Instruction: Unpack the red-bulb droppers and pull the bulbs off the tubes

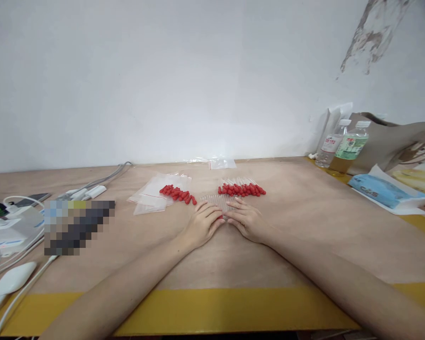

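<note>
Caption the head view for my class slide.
Left hand and right hand at a row of clear tubes, red bulbs beyond.

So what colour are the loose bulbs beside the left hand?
The bulbs are red, seen best in the head view.

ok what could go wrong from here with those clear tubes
The clear tubes lie side by side at the left hand and right hand, so a nudge might roll them out of line. The red bulbs sit close to the left fingertips and could get knocked.
</note>
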Demonstrator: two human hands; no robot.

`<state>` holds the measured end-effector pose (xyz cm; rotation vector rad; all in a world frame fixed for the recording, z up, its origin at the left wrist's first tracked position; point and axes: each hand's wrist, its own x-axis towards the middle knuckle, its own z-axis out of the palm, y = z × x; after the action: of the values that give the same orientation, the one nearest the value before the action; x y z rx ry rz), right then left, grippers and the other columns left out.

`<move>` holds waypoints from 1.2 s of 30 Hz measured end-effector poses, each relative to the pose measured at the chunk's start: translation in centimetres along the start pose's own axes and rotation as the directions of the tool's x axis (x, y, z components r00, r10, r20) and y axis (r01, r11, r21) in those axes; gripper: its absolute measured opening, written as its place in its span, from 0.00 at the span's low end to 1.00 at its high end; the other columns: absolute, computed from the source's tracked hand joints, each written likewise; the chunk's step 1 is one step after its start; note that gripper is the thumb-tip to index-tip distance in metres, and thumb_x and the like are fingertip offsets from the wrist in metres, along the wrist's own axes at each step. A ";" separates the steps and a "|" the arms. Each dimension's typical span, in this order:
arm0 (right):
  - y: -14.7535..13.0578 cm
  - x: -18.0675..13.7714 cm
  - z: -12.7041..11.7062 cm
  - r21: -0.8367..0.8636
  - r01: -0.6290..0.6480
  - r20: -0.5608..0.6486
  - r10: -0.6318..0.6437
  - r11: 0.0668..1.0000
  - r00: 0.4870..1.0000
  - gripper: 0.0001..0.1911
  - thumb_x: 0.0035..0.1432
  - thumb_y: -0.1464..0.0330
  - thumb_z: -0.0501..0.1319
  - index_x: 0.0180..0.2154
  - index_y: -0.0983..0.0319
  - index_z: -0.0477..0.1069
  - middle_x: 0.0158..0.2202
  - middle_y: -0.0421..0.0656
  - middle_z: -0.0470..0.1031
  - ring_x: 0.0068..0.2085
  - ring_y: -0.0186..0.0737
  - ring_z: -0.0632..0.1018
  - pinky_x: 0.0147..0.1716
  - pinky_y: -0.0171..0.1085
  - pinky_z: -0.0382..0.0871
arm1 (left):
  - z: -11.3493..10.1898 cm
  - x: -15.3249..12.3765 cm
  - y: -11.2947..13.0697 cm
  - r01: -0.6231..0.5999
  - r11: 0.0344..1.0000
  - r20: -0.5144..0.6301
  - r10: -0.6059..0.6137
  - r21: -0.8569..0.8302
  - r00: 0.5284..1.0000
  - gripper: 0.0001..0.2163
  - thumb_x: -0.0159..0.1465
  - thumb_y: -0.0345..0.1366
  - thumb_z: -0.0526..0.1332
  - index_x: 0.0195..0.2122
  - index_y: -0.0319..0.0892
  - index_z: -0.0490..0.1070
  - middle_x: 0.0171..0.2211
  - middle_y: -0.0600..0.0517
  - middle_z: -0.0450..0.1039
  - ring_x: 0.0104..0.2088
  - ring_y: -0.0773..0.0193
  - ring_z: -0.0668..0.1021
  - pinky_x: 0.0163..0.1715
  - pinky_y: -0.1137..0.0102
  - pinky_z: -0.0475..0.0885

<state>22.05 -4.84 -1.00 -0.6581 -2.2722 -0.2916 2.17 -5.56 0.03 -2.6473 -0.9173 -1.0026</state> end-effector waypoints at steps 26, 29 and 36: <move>-0.6 -0.4 -0.7 -0.099 0.288 -0.010 -0.290 0.953 0.957 0.11 0.58 0.74 0.51 0.39 0.66 0.70 0.39 0.48 0.75 0.47 0.39 0.72 0.52 0.41 0.65 | -2.3 -0.4 1.1 -0.016 1.000 0.213 0.011 0.022 0.977 0.12 0.64 0.34 0.46 0.29 0.42 0.67 0.29 0.53 0.71 0.39 0.66 0.71 0.54 0.59 0.49; -0.6 -0.5 -1.0 -0.120 0.327 0.004 -0.329 0.937 0.944 0.12 0.58 0.75 0.51 0.41 0.66 0.70 0.40 0.48 0.75 0.49 0.40 0.71 0.52 0.43 0.65 | -2.3 -0.5 1.2 0.005 1.000 0.229 -0.005 0.002 0.974 0.13 0.65 0.34 0.45 0.28 0.41 0.66 0.28 0.53 0.70 0.39 0.66 0.71 0.54 0.60 0.49; 0.2 -1.2 -2.0 -0.010 0.306 -0.012 -0.306 0.952 0.952 0.15 0.59 0.76 0.48 0.45 0.64 0.68 0.42 0.47 0.74 0.51 0.39 0.69 0.52 0.44 0.65 | -2.9 -1.2 0.7 0.021 1.000 0.227 -0.016 -0.020 0.974 0.14 0.65 0.34 0.43 0.28 0.42 0.65 0.27 0.52 0.69 0.36 0.65 0.70 0.53 0.59 0.52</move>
<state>24.06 -5.92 -0.45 -0.3022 -2.3579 -0.4525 0.33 -7.66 1.50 -2.8200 -0.9812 -0.7267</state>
